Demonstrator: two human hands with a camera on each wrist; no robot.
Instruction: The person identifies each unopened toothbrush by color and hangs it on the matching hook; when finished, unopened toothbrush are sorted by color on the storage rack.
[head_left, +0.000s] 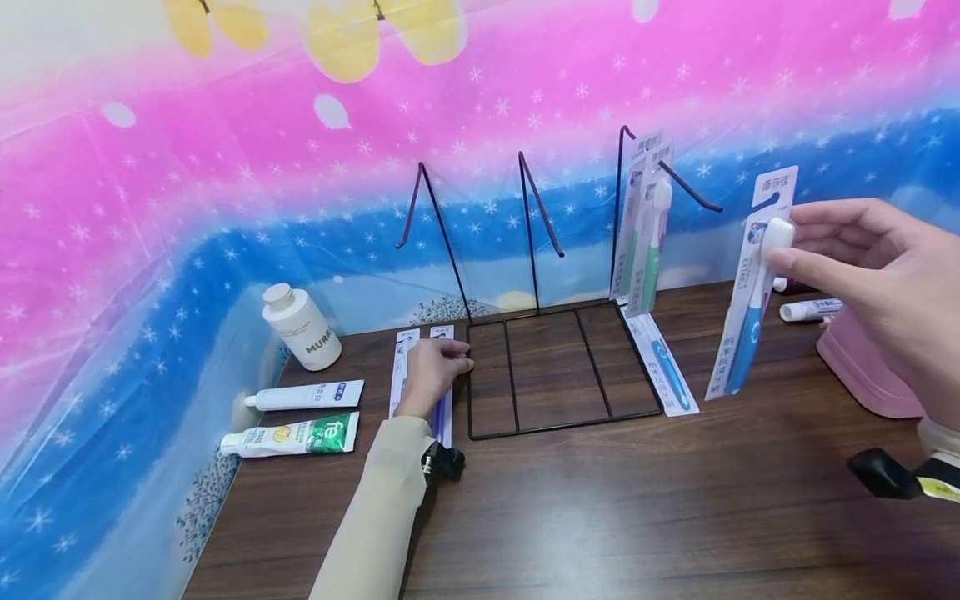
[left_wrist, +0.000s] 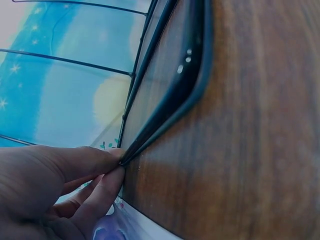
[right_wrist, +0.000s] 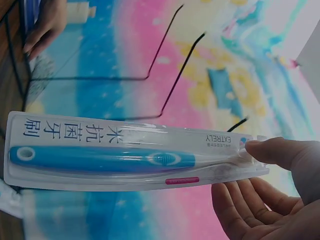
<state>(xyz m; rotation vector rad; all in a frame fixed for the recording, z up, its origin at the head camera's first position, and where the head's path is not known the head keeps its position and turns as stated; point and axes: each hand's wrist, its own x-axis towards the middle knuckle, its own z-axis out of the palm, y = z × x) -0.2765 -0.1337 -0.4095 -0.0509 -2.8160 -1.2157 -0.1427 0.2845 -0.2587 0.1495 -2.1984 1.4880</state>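
Note:
My right hand (head_left: pixel 877 258) pinches a packaged blue toothbrush (head_left: pixel 750 325) near its top, between thumb and fingers. The pack hangs tilted in the air, right of a black wire rack (head_left: pixel 511 375), its hook hole uppermost. In the right wrist view the blue handle (right_wrist: pixel 100 157) shows through clear plastic. With thumb and finger, my left hand (head_left: pixel 429 377) pinches the rack's left base wire, seen closely in the left wrist view (left_wrist: pixel 131 154). Packaged green toothbrushes (head_left: pixel 651 267) hang on the rack's right hook (head_left: pixel 690 185). Beneath the left hand lie purple-handled toothbrush packs (head_left: pixel 444 425), partly covered.
Another blue toothbrush pack (head_left: pixel 670 375) lies along the rack's right side. To the left are a white bottle (head_left: pixel 302 327) and two toothpaste tubes, one white (head_left: pixel 307 395), one green-ended (head_left: pixel 296 437). A pink container (head_left: pixel 862 367) and another tube (head_left: pixel 806 310) stand right.

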